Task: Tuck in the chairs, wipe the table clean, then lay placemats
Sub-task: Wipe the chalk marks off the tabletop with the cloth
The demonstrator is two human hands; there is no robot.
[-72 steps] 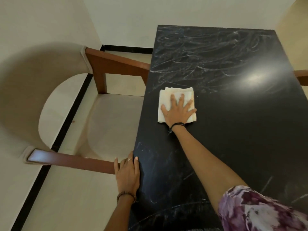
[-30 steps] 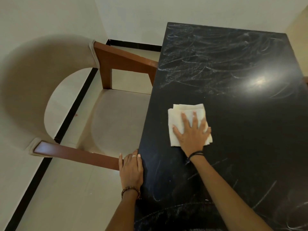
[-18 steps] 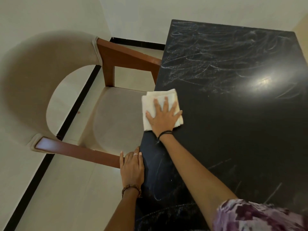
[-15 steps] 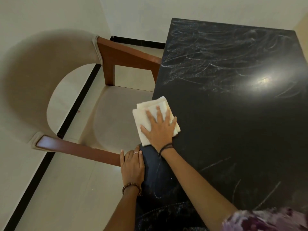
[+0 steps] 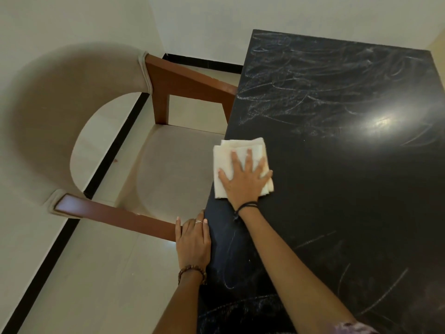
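Two hands were at work along the left edge of the black counter (image 5: 349,189). The right hand (image 5: 244,179) lay flat on a folded white cloth (image 5: 237,153), its grip spread, fingers straight and fanned out, pressing the cloth down onto the counter. The cloth sat at the counter's left edge, roughly level with the chair seat, with its left corner just over the edge. A dark band circled the right wrist.

The left hand (image 5: 192,242) rested on the counter's edge nearer the person, well short of the cloth, fingers straight and close together, pinching nothing. It wore a ring and a beaded bracelet.

The chair (image 5: 173,169) stood at the counter's left side, its beige seat partly under the counter, its curved padded back away from it and its two brown wooden arms reaching toward the counter's edge. The near arm ended just beside the left hand.

Pale swirling streaks marked the far part of the counter, and thinner streaks showed near the person.
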